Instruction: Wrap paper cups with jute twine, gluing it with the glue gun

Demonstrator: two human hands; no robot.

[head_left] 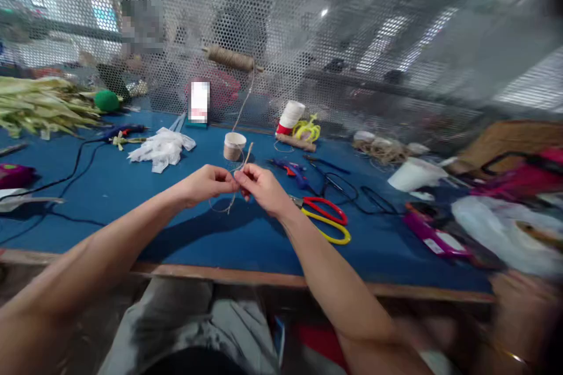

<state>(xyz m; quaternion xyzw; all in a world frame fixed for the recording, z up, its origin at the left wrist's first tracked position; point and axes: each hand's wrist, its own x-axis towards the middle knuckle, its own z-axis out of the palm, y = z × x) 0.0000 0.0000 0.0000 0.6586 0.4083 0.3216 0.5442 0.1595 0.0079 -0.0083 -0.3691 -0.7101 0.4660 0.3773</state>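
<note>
My left hand (206,183) and my right hand (263,186) meet above the blue table (197,234), both pinched on a thin tan twine (243,159). A short end of the twine sticks up between the fingertips and a loop hangs below them. The twine runs up to a spool of jute cord (231,58) mounted on the perforated metal screen (308,23). A small roll of tape (234,146) stands just behind my hands.
Red and yellow scissors (328,220) lie right of my right hand, with blue pliers (290,168) and black cables (352,187) behind. White plastic (160,148), a green leaf bundle (39,105) and a green ball (107,101) are at left. Clutter fills the right side.
</note>
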